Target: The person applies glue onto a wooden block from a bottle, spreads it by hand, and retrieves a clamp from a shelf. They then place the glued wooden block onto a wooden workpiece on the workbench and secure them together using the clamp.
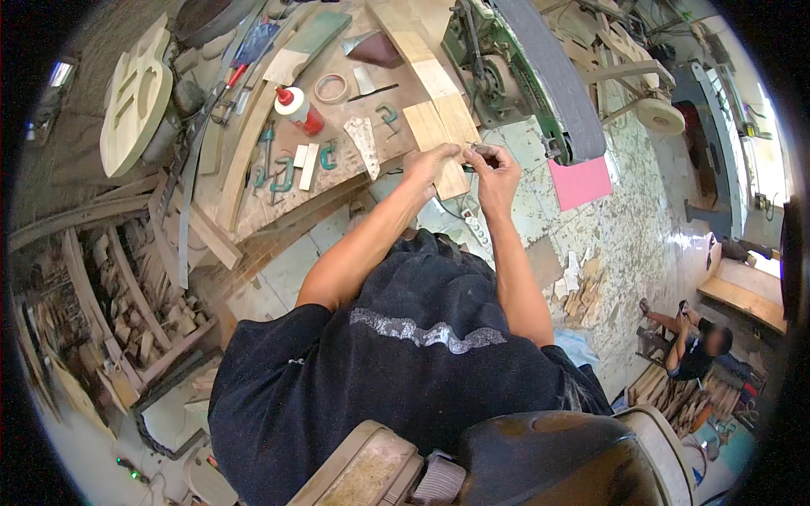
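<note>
A pale wooden piece (426, 125) lies at the near end of a long wooden strip (413, 51), jutting past the workbench edge. My left hand (432, 167) grips the piece's left side, its thumb stretched over the top. On the right, my right hand (495, 171) is closed in a pinch against the wood's edge, close to my left thumb. Something small and dark shows at its fingertips, too small to name. Left of the hands are a green C-clamp (387, 116) and a pale, stained tapered piece (362, 145).
The bench (337, 126) holds a glue bottle (299, 110), a tape roll (331, 87), more clamps (284, 175) and wood strips. A belt sander (540, 76) stands at the right, a pink sheet (580, 183) below it. A person (696, 346) sits at far right.
</note>
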